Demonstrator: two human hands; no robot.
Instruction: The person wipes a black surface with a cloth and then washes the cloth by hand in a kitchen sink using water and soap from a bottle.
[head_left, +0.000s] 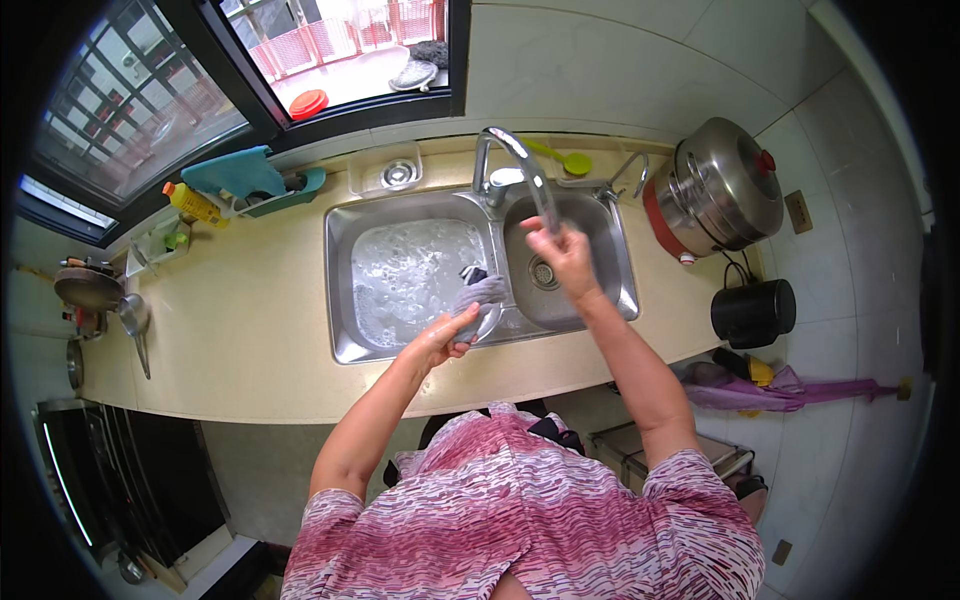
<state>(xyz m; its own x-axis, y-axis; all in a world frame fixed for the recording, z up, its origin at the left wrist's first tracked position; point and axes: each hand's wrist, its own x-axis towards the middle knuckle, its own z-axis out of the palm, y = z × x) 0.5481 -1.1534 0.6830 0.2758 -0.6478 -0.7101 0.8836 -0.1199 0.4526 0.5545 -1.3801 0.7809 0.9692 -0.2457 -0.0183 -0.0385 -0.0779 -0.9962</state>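
Note:
My left hand (448, 334) grips a grey cloth (480, 300) and something clear and shiny beside it, over the front right corner of the left sink basin. A small dark and white piece (473, 275) shows at the cloth's top. Soapy water with foam (409, 277) lies in that basin (341, 300). My right hand (561, 251), slightly blurred, is raised over the right basin (611, 277) at the spout end of the chrome faucet (525, 161). Its fingers are spread; whether they touch the spout I cannot tell. A drain strainer (543, 273) shows below it.
Behind the sink are a clear tray (362, 174) with a metal strainer, a green brush (576, 163) and a small tap (619, 180). A steel steamer pot (720, 187) and a black kettle (752, 313) stand right. A yellow bottle (196, 207) and a ladle (136, 319) are left.

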